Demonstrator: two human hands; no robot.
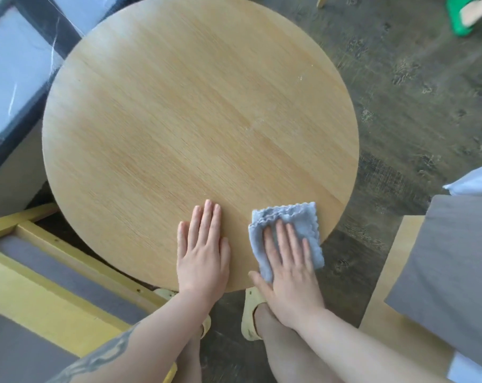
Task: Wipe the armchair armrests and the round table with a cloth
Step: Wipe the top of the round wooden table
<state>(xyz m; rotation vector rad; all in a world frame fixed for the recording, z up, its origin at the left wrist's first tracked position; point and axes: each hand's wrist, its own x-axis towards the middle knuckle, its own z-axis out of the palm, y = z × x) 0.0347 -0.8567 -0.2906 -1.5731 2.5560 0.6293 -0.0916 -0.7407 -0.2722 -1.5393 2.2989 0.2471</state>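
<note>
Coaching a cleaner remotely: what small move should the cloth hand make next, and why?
Probably sweep the right hand, pressing the blue cloth flat, away across the round table: the cloth sits at the near edge, pale specks lie farther out, and the left hand braces.

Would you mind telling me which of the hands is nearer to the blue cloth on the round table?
Right. The right hand lies flat on the blue cloth, pressing it onto the round table. The left hand rests flat on bare wood beside it, apart from the cloth.
</note>
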